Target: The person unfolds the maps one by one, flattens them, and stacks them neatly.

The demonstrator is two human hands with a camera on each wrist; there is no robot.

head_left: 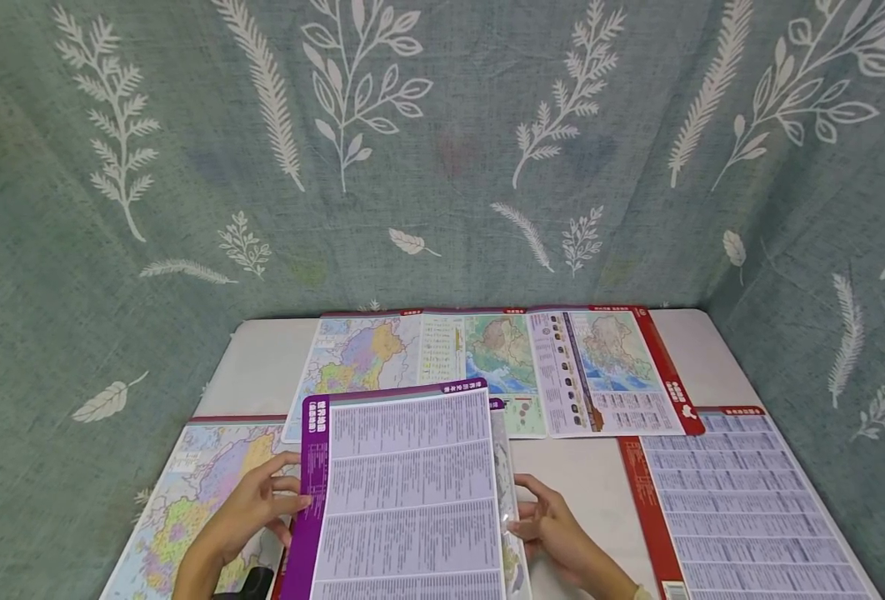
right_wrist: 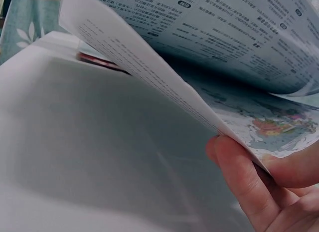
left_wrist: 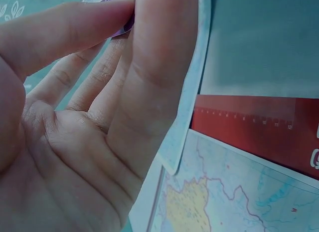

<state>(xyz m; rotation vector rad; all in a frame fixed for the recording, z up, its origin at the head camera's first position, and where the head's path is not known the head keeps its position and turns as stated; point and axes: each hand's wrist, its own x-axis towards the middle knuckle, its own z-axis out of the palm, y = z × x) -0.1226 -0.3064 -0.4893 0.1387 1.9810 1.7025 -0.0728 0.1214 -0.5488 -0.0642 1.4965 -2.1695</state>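
Observation:
A folded purple-bordered map sheet (head_left: pixel 408 492), its upper panel full of printed text columns, is held up between both hands. At its left border the left hand (head_left: pixel 251 508) pinches the purple edge. A purple bit of the sheet (left_wrist: pixel 122 15) shows between thumb and forefinger in the left wrist view. The right hand (head_left: pixel 558 533) pinches the right edge of the panel beneath, which sticks out past the upper one. In the right wrist view, thumb and fingers grip that lower panel (right_wrist: pixel 279 127) while the text panel (right_wrist: pixel 234 37) stands apart above it.
An unfolded map strip (head_left: pixel 607 358) with a red end lies along the back of the white table (head_left: pixel 562 462). Another coloured map (head_left: pixel 195 492) lies at left, and a red-edged text chart (head_left: pixel 750 500) at right. Patterned green cloth (head_left: pixel 450 167) hangs behind and at both sides.

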